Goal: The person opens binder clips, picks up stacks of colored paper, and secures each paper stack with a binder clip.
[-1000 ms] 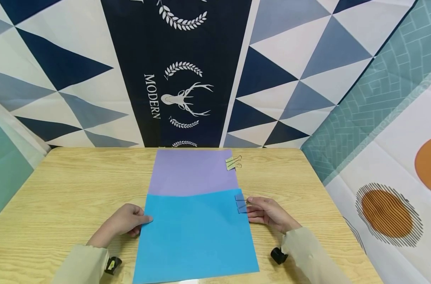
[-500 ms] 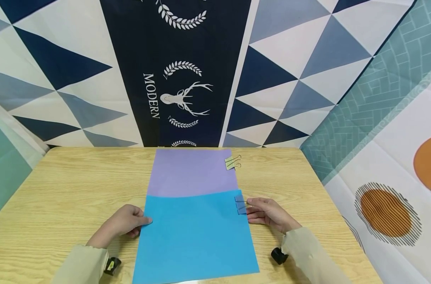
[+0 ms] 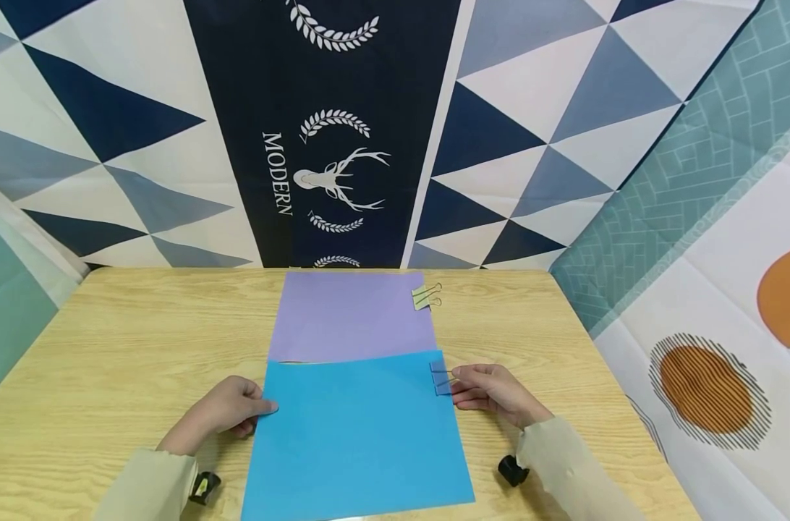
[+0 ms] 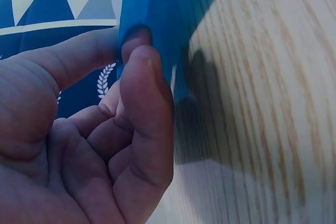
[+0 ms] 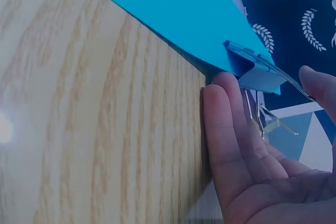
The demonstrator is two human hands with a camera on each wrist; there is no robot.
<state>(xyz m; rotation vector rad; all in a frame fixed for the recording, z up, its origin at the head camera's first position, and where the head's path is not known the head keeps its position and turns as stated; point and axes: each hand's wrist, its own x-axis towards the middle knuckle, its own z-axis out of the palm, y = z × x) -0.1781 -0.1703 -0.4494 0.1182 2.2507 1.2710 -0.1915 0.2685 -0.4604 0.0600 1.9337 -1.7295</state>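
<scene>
A bright blue paper sheet (image 3: 359, 438) lies on the near half of the table. My left hand (image 3: 232, 405) pinches its left edge, thumb on top and fingers underneath. A blue binder clip (image 3: 440, 378) grips the sheet's right edge near the far corner. My right hand (image 3: 493, 394) holds that clip by its wire handles; in the right wrist view the thumb (image 5: 317, 88) is on the upper handle and the fingers are below. Just beyond lies a purple sheet (image 3: 352, 318), its near edge meeting the blue sheet's far edge.
A pale green binder clip (image 3: 421, 297) sits on the purple sheet's right edge. The wooden table (image 3: 160, 325) ends at a patterned cloth backdrop (image 3: 343, 145). Another printed cloth (image 3: 694, 318) hangs at the right. Black wrist cameras (image 3: 514, 470) hang below both sleeves.
The blue sheet, with both hands and the blue clip, has slid slightly toward me. A thin gap now shows between it and the purple sheet at the left.
</scene>
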